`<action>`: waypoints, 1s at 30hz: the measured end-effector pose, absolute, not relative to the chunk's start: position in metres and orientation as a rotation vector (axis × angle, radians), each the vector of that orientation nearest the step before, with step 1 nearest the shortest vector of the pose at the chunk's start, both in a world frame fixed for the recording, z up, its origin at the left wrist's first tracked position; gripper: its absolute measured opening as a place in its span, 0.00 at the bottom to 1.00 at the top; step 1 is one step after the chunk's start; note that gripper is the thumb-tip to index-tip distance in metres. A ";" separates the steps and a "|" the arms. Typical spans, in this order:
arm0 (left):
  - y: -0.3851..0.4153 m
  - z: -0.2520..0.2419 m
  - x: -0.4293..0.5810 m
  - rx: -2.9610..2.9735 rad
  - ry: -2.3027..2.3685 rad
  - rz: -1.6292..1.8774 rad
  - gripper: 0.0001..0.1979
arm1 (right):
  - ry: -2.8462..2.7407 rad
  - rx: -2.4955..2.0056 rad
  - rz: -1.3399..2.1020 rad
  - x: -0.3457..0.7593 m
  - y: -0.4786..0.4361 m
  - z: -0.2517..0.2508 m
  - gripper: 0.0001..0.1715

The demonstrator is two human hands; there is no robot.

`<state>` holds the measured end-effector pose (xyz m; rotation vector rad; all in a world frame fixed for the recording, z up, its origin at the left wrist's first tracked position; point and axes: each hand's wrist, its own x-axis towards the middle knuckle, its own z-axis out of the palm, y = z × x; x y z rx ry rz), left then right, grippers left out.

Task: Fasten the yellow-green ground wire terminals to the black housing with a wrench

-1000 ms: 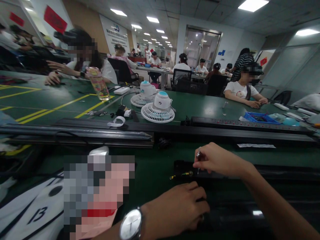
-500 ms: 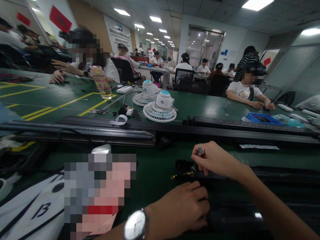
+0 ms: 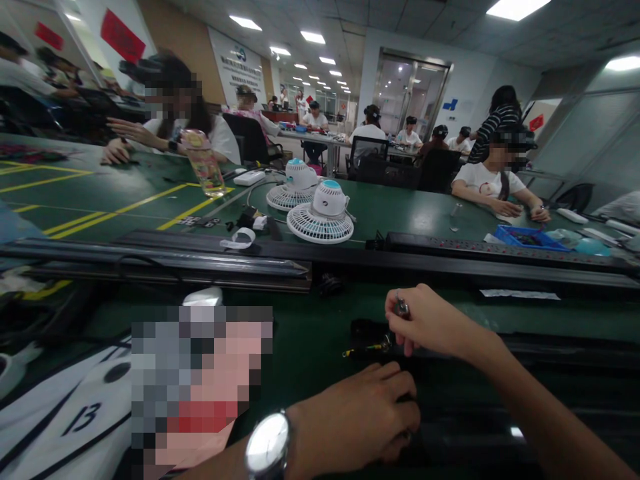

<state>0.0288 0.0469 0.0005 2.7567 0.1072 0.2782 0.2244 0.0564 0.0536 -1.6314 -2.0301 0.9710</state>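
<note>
Works at a green table [image 3: 395, 207], broad and faintly shiny, with yellow lines [image 3: 125, 207] laid out at far left. Has the right hand [image 3: 400, 323] over the left end of a black bar [image 3: 565, 350] lying lengthwise on the near part of the table, with fingers curled inward and what looks like a silver ring [image 3: 401, 307] on one; cannot tell whether gripping anything. Just left of those fingers, at the bar's end, has a yellow-green wire [image 3: 370, 349] pointing outward. Rests the left hand [image 3: 360, 413] lower down, with a watch [image 3: 269, 441] at the wrist and fingers bent beside a glossy dark part [image 3: 480, 430]; cannot tell whether holding it. Faces dark rails [image 3: 450, 259] across the table, then two white fans [image 3: 320, 220], a bottle [image 3: 205, 167] at left and a blue tray [image 3: 533, 238] at right. Looks into a wide room: seated people [image 3: 483, 180] across this table and at others farther off, black chairs [image 3: 245, 137], glass doors [image 3: 413, 87], a white wall sign [image 3: 240, 73], red sheets [image 3: 123, 35], bright ceiling lights [image 3: 517, 8].
</note>
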 end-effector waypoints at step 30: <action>0.046 -0.004 0.026 2.747 0.105 0.307 0.07 | -2.081 -1.705 0.891 0.212 0.047 0.055 0.07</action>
